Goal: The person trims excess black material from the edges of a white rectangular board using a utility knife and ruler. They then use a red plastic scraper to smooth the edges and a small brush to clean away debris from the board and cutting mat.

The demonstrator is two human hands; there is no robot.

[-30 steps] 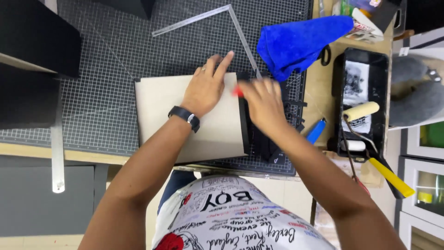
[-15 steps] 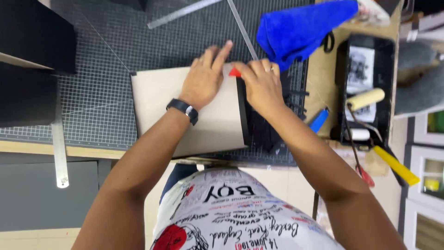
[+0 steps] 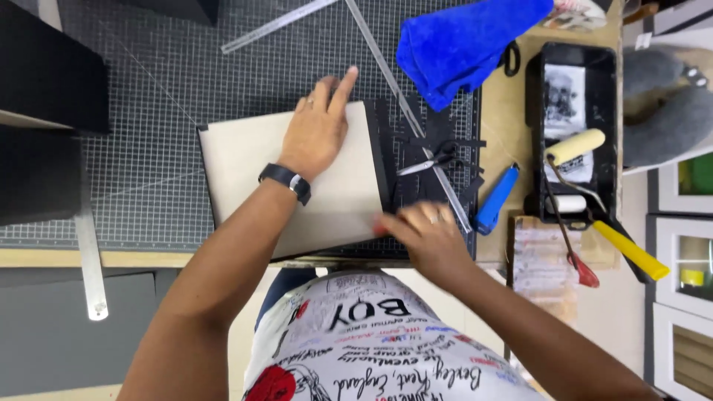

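A flat clear packet (image 3: 541,256) with pale printed contents lies on the counter's (image 3: 505,111) right edge, just below the black paint tray (image 3: 609,89); it may be a wrapped stack of sheets, though the view is too soft to tell. No labels, signs or screens show clearly anywhere else.

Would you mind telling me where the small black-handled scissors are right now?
In the head view, the small black-handled scissors lie right of centre on the black strip beside the beige board, touching the long metal ruler, below the blue cloth.
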